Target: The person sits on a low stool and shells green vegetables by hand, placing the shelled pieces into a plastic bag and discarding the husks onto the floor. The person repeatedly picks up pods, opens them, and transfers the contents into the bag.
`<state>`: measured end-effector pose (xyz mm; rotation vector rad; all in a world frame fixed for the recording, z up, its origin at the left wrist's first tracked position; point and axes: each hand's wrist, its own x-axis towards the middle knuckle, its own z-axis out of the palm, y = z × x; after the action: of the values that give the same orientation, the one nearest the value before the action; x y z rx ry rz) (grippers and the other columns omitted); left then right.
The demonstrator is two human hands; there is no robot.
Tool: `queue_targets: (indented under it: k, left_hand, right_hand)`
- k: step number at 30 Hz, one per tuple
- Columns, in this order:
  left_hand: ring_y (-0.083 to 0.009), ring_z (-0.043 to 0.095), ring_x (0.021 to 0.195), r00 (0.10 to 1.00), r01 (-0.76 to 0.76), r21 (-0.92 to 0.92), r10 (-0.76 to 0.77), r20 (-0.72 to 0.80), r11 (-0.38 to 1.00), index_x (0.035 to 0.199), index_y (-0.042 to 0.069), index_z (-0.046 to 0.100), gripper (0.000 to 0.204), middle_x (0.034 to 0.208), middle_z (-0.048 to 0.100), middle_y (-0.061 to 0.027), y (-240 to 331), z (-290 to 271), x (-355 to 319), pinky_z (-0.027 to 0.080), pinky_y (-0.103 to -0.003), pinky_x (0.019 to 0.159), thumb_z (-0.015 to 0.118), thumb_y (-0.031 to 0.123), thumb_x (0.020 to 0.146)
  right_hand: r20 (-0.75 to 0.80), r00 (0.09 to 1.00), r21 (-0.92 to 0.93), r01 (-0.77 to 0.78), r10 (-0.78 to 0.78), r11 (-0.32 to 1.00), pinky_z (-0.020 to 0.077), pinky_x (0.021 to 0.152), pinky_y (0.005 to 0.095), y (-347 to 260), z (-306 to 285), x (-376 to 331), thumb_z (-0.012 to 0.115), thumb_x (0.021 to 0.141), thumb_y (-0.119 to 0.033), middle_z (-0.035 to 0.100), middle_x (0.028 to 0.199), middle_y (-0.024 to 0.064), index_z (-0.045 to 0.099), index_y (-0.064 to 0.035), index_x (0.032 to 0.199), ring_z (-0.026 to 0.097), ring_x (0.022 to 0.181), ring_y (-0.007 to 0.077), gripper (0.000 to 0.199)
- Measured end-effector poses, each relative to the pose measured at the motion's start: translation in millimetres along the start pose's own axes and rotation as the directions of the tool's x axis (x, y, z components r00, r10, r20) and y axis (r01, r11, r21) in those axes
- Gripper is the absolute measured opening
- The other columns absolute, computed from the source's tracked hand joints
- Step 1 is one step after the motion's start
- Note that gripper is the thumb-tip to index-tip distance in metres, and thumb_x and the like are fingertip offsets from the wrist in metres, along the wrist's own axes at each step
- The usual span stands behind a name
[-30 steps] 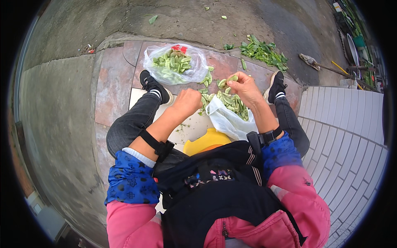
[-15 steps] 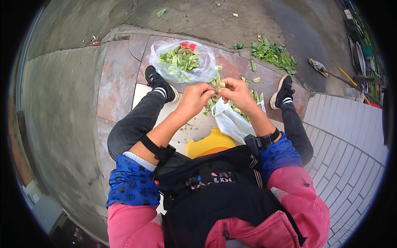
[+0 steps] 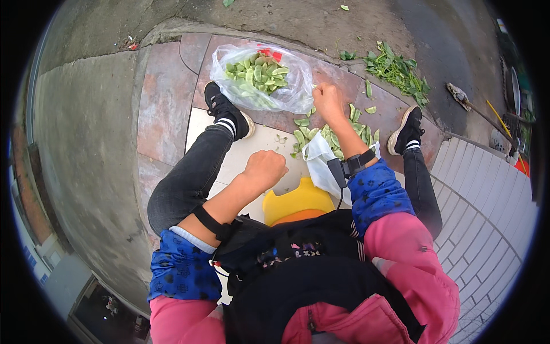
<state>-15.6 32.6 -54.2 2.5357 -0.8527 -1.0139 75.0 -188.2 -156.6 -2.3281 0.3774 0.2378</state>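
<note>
My left hand (image 3: pixel 265 170) is closed in a loose fist over the pale tile between my legs; whatever it may hold is hidden. Beyond it, my right hand (image 3: pixel 329 102) reaches to the right edge of a clear plastic bag (image 3: pixel 297 98), its fingers bent together, their contents too small to make out. Flat green bean pods (image 3: pixel 257 73) fill that bag, which has a red patch at its far side. Below my right wrist, more bean pods (image 3: pixel 329 137) lie in a heap on and around a white plastic bag (image 3: pixel 322 167).
A yellow plastic object (image 3: pixel 298 200) with an orange part stands between my knees. Leafy green stems (image 3: pixel 403 76) lie on the ground at the far right, near a long-handled tool (image 3: pixel 478 109). Loose pods are scattered over the tiles. White brick-like tiles (image 3: pixel 487 212) cover the right side.
My hands have parted from a shared pinch on a bean pod. The left has drawn back toward me, closing into a fist; the right has moved forward to the clear bag.
</note>
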Motion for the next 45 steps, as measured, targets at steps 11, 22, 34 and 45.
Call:
queue_targets:
  k: [11,22,34,45]
  left_hand:
    - [-0.0369,0.064,0.071,0.996,-0.023,-0.160,0.009,-0.089,0.987,0.082,0.002,0.060,0.021,0.080,0.060,-0.0160,10,-12,8,0.052,-0.044,0.062,0.071,0.019,0.077]
    - [-0.0340,0.065,0.074,0.983,-0.091,-0.071,0.078,-0.167,0.993,0.081,0.002,0.060,0.022,0.080,0.060,-0.0153,19,-14,6,0.054,-0.041,0.062,0.073,0.018,0.074]
    - [-0.0331,0.064,0.074,0.986,-0.065,-0.078,0.052,-0.156,0.995,0.081,0.002,0.060,0.020,0.078,0.059,-0.0143,14,-11,5,0.054,-0.041,0.063,0.073,0.016,0.073]
    - [-0.0320,0.063,0.072,0.976,-0.061,-0.098,0.039,-0.212,0.993,0.082,0.003,0.060,0.020,0.077,0.059,-0.0129,11,-17,11,0.053,-0.040,0.063,0.073,0.015,0.072]
  right_hand:
    - [0.179,0.973,-0.458,0.217,-0.149,0.862,0.0524,0.076,0.0439,90,122,-54,0.061,0.077,-0.005,0.056,0.103,0.0153,0.063,-0.0046,0.095,0.056,0.100,0.0331,0.019]
    - [0.169,0.939,0.135,0.277,-0.298,0.951,0.0488,0.082,0.0408,-27,83,37,0.066,0.069,-0.002,0.059,0.111,0.0238,0.058,0.0009,0.086,0.060,0.098,0.0380,0.019]
    - [0.184,0.966,0.168,0.151,-0.182,0.974,0.0483,0.083,0.0451,15,107,52,0.057,0.072,-0.002,0.063,0.107,0.0228,0.062,0.0002,0.092,0.060,0.098,0.0399,0.021]
    - [0.116,0.984,-0.136,-0.118,0.134,0.984,0.0512,0.079,0.0454,-2,124,95,0.067,0.077,-0.019,0.068,0.099,0.0172,0.069,-0.0140,0.101,0.065,0.091,0.0364,0.025]
